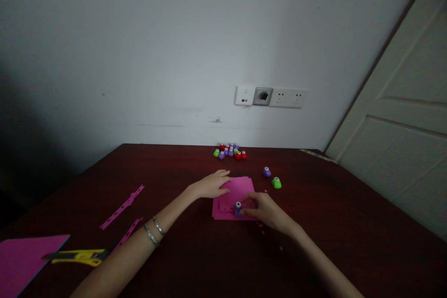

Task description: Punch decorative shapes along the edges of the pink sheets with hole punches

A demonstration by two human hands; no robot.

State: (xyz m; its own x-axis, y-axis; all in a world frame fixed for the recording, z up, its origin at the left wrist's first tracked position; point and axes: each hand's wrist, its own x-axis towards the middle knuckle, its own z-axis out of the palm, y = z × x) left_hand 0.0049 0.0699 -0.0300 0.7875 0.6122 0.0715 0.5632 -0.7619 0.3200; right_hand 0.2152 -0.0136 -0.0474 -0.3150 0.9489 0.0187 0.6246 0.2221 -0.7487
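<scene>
A stack of pink paper sheets (pixel 240 188) lies on the dark red table before me. My left hand (pixel 211 184) reaches over the left edge of the stack, fingers stretched out and apart, holding nothing. At the lower part of the paper, my right hand (pixel 263 207) has its thumb and fingers around a small purple craft punch (pixel 238 209) with a white and dark round top. Tiny pink paper bits (pixel 261 226) are scattered just below and right of that hand. A purple punch (pixel 267 172) and a green punch (pixel 276 183) stand to the right, beyond the paper.
Several red, green and purple punches (pixel 230 151) cluster by the wall. At left lie punched pink strips (pixel 122 207), a yellow box cutter (pixel 78 256) and a larger pink sheet (pixel 24 260). A patterned strip (pixel 317 155) rests at the far right edge.
</scene>
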